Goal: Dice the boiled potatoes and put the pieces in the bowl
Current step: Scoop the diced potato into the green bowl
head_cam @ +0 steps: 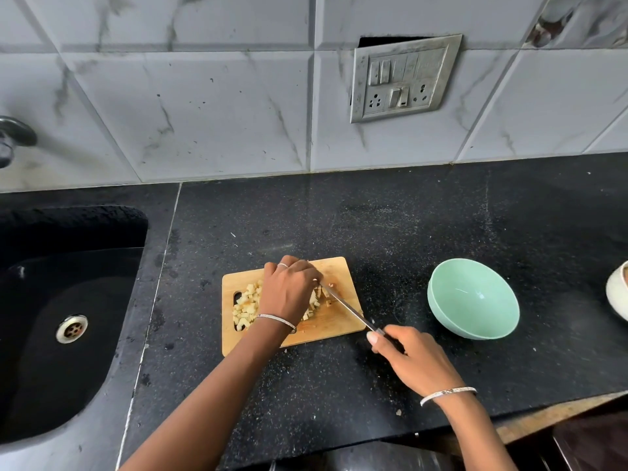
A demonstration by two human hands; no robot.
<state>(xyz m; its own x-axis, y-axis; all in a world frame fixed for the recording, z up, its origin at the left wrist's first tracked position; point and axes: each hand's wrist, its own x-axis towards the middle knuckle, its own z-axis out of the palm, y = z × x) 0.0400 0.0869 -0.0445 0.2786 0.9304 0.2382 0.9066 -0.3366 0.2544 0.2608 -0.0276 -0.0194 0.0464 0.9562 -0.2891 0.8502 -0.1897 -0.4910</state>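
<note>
Head view: right hand point(411, 362) has its grip wrapped round the knife point(346, 305), blade just beside the left hand point(289, 294) curled over potato pieces point(246, 307), so I fear a slip nicks it.

One cutting board point(328, 326), one knife point(346, 305) and one green bowl point(472, 297) are seen. Two hands are counted, a left hand point(289, 294) and a right hand point(407, 358), with one bangle point(277, 321) worn on each. The potato pieces point(246, 307) cannot be counted.
</note>
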